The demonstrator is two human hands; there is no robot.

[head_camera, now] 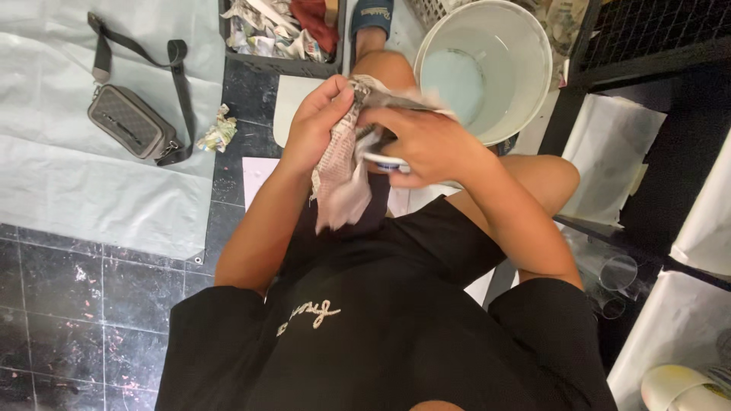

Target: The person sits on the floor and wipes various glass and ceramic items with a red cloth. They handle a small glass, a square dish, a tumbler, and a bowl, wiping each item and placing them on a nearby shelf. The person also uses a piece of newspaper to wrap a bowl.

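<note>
A crumpled sheet of newspaper (340, 171) hangs between both hands over my lap. My left hand (318, 122) grips the paper's upper left part, fingers curled round it. My right hand (423, 143) is closed over the paper's right side and over a small white object with a blue rim (383, 161), mostly hidden under the fingers. What the object is cannot be told. I am sitting, knees apart, in black clothes.
A white bucket (525, 46) stands just beyond my hands. A grey shoulder bag (126, 120) lies on a pale sheet at left, a paper scrap (218, 131) beside it. A crate of crumpled paper (274, 34) sits at top. Glasses (618, 272) and black shelving stand right.
</note>
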